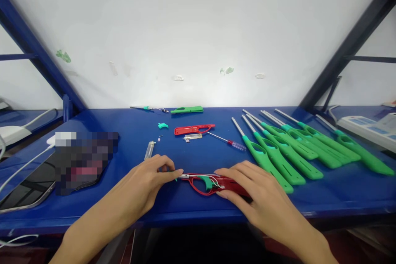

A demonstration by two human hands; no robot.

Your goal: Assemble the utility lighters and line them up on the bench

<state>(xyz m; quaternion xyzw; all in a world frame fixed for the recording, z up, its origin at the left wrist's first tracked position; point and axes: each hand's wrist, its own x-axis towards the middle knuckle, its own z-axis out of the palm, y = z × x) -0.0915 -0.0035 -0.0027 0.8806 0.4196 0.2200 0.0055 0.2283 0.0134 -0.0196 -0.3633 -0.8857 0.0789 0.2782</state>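
Observation:
Low over the front of the blue table, both hands hold an opened lighter with a long nozzle. My right hand (256, 189) grips its red handle shell (236, 185), with thumb and fingers on either side. A green trigger (206, 182) and thin white wires show inside the shell. My left hand (154, 179) pinches the metal nozzle tube (185, 176) where it meets the shell; the rest of the tube is hidden by the fingers. Beyond them lie another red handle half (194, 129), a clear fuel tank (149, 150) and a second clear tank (193, 136).
Several green long-nozzle lighters (281, 148) lie in a fan at right. A screwdriver (233, 143), a loose green trigger (162, 125), a green handle (187, 109) and a nozzle with wires (148, 108) lie farther back. A phone (27, 185) with a white cable sits at left.

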